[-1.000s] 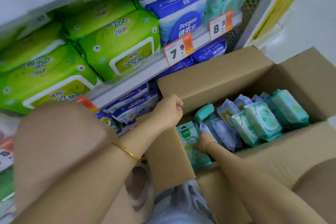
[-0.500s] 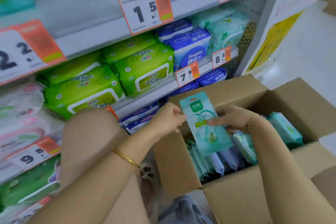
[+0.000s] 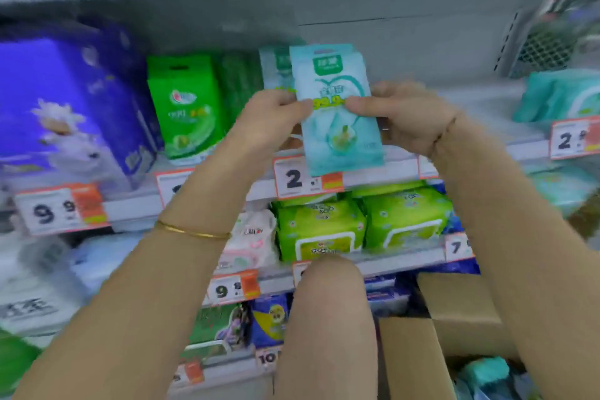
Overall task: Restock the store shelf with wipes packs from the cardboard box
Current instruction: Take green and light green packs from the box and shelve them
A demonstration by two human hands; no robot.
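Observation:
A flat light-teal wipes pack [image 3: 337, 114] stands upright in front of the upper shelf [image 3: 480, 101]. My left hand [image 3: 269, 120] pinches its left edge and my right hand [image 3: 409, 117] pinches its right edge, thumbs on its front. Just behind it a like pack [image 3: 276, 68] stands on the shelf. The cardboard box [image 3: 454, 318] is at the lower right, with teal packs [image 3: 487, 373] showing inside.
Green packs [image 3: 185, 107] and a big blue pack [image 3: 65, 114] stand left on the same shelf. Lime-green packs [image 3: 357, 224] fill the shelf below. Price tags [image 3: 308, 177] line the shelf edges. My knee [image 3: 328, 318] rises at the bottom centre.
Both hands have lifted the teal pack out of the box and up to the upper shelf. My view has swung upward from the box to the shelves.

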